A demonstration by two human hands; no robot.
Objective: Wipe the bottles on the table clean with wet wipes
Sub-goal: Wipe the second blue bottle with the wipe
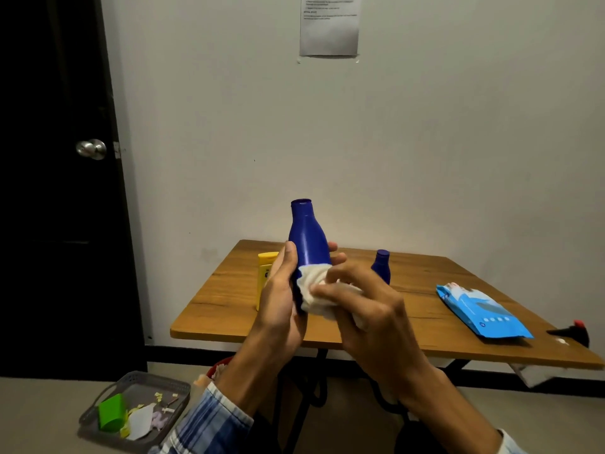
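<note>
My left hand (281,296) grips a tall dark blue bottle (307,237) round its lower body and holds it upright above the near edge of the wooden table (425,280). The bottle's mouth shows no cap. My right hand (366,306) pinches a crumpled white wet wipe (316,290) against the bottle's lower part. A yellow bottle (265,273) stands on the table behind my left hand, partly hidden. A smaller blue bottle (381,265) stands behind my right hand.
A blue pack of wet wipes (484,312) lies on the table's right side. A black object with a red tip (573,330) sits at the right edge. A grey basket (108,394) with scraps rests on the floor at lower left. A dark door (59,191) fills the left.
</note>
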